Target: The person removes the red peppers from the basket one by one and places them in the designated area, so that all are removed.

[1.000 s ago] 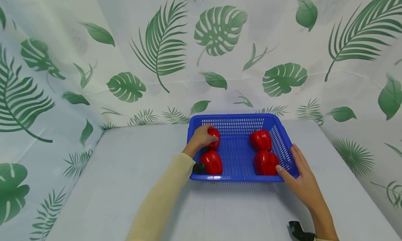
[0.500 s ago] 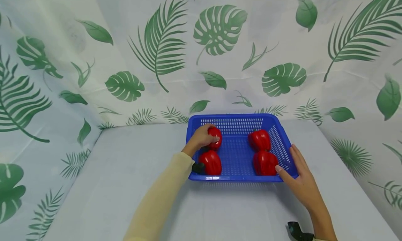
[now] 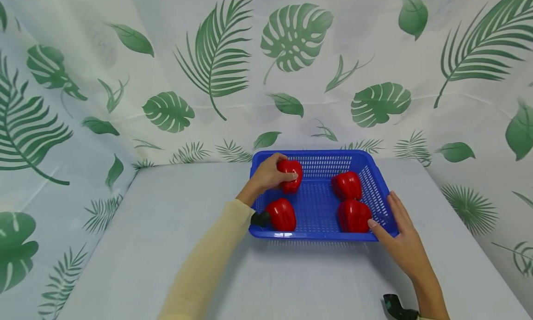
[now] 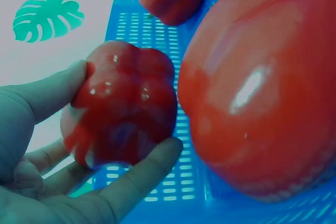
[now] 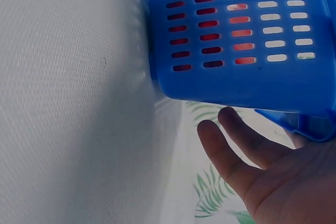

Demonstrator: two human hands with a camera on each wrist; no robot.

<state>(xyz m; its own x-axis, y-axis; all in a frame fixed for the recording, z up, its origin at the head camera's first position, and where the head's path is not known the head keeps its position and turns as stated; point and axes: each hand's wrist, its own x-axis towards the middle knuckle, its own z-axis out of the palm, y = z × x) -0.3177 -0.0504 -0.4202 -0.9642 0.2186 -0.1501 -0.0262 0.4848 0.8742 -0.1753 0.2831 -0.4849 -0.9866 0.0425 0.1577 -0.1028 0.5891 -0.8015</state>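
Observation:
My left hand (image 3: 268, 174) holds a shiny red bell pepper (image 3: 294, 166) at the far left of a blue plastic basket (image 3: 316, 237). Thumb and fingers wrap its sides in the left wrist view, with the lobed end of the pepper (image 4: 126, 87) showing. Another red bell pepper (image 3: 283, 216) lies in the near left corner, below that hand. On the right side of the basket sit two more, a far pepper (image 3: 347, 185) and a near pepper (image 3: 354, 216). My right hand (image 3: 404, 248) grips the basket's near right corner, thumb over the rim, fingers along the outer wall.
The basket stands on a white-covered table (image 3: 175, 227), close to its back edge. A white curtain (image 3: 233, 125) with green leaf prints rises behind and at both sides. Dark wrist devices sit at the left wrist (image 3: 260, 219) and right wrist (image 3: 397, 307).
The left hand has raised its pepper and shifted it slightly right and back, away from the near left pepper. The right hand stays at the basket's corner.

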